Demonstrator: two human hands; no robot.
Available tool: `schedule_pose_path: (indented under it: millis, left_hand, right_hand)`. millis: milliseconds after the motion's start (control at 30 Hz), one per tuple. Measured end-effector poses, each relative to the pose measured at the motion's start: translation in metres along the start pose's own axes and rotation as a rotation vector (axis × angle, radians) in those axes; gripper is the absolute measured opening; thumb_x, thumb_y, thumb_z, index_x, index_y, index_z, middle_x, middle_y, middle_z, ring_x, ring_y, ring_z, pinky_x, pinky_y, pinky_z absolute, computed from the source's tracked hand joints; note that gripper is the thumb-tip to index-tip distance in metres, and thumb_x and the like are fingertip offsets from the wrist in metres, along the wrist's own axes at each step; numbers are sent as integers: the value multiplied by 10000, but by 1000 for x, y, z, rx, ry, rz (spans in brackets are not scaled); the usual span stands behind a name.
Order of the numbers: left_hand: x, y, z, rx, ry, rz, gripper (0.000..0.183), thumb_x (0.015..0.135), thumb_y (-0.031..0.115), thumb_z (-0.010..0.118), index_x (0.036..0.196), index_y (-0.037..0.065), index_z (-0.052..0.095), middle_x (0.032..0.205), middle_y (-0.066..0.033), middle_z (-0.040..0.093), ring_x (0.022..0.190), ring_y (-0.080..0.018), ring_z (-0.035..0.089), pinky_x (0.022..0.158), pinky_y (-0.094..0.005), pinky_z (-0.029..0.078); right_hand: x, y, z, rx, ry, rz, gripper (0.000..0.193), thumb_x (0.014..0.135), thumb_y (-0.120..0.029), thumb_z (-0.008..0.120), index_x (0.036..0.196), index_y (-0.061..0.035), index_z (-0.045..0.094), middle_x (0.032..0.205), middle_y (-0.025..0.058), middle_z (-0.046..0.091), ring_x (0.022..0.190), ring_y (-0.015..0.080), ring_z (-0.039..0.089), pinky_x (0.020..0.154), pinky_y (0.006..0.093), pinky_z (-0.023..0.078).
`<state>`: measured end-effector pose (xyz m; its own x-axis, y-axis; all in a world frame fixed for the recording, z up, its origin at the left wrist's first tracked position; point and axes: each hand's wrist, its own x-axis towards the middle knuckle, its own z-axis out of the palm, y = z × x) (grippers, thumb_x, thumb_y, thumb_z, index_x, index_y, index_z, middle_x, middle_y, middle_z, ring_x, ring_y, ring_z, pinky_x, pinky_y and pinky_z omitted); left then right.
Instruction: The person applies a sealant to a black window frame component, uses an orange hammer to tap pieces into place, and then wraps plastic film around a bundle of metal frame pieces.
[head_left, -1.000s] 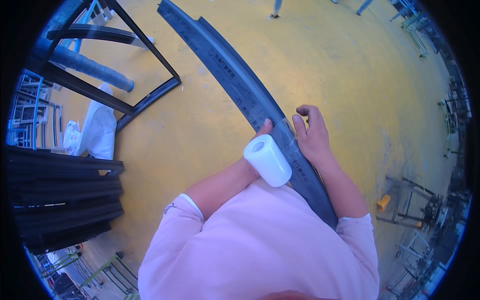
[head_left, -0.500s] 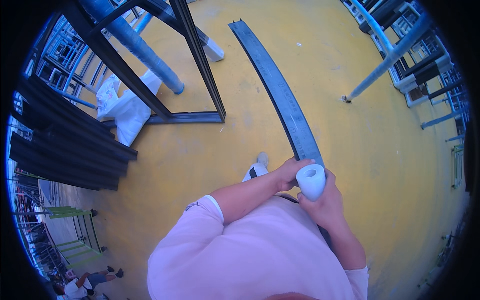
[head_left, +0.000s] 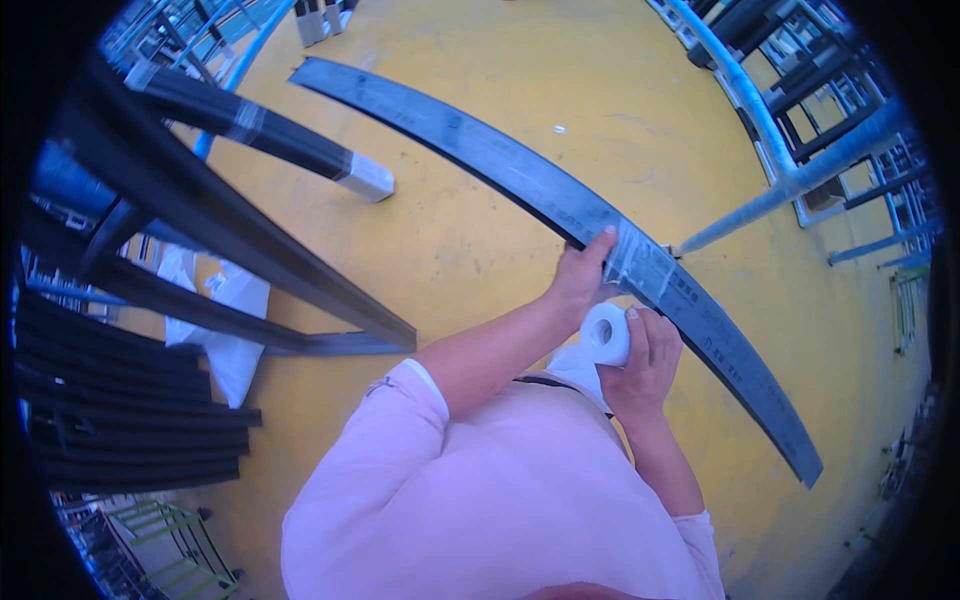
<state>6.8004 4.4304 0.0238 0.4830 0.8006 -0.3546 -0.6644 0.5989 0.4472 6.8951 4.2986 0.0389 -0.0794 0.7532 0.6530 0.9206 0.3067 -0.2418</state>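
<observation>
A long dark metal profile [head_left: 520, 165] slants across in front of me, its far end at upper left and its near end at lower right. My left hand [head_left: 580, 278] is closed around the profile near its middle, thumb on the upper face and fingers hidden beneath. Just beside the thumb, clear stretch film [head_left: 640, 262] is wrapped round the profile. My right hand [head_left: 648, 362] grips a roll of stretch film [head_left: 606, 335], whose hollow core faces up toward me. The roll is close below the wrapped part.
A dark upright frame [head_left: 330, 290] stands at left, with a wrapped dark beam [head_left: 260, 130] behind it. Stacked black profiles [head_left: 130, 410] and a white plastic sheet [head_left: 235, 320] lie there too. A blue-wrapped post [head_left: 740, 215] and racks are at right. Yellow floor [head_left: 470, 270] lies below.
The profile has swung from pointing away to lying across my front, and its near length now shows past my right hand. The roll has turned in my right hand. The view has shifted too.
</observation>
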Motion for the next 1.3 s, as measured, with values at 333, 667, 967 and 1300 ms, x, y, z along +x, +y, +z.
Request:
schedule_pose_path:
  millis: [333, 667, 967, 1300]
  left_hand:
    - [233, 195, 58, -138, -93, 190, 480, 1046, 469, 389, 1270, 81, 560, 1269, -95, 588, 1201, -259, 518, 1064, -442, 421]
    - [386, 363, 64, -355, -4, 435, 484, 1048, 453, 394, 1325, 68, 491, 1305, -102, 565, 1212, -271, 537, 1128, -451, 380]
    - [470, 437, -43, -393, 324, 265, 433, 1018, 454, 486, 1287, 114, 488, 1210, -50, 572, 1107, -189, 549, 1142, -585, 335]
    - [466, 505, -64, -390, 530, 575, 597, 977, 462, 585, 1405, 83, 414, 1340, -83, 538, 1239, -245, 547, 1040, -491, 476]
  right_hand:
    - [237, 131, 189, 486, 212, -12, 948, 676, -403, 905, 1435, -234, 362, 1525, 215, 261, 1392, 460, 303, 1076, 548, 373]
    - [457, 208, 364, 1932, 18, 647, 601, 908, -460, 644, 1333, -79, 456, 1399, 143, 467, 1299, 302, 466, 1043, 489, 405]
    - [696, 221, 529, 1929, -525, 804, 525, 968, -449, 563, 1340, -83, 505, 1302, 140, 567, 1176, 316, 579, 1005, 468, 467]
    - [778, 126, 652, 2005, -1354, -517, 467, 672, -250, 837, 1080, -89, 676, 1390, 188, 538, 1370, 381, 386, 1126, 514, 286]
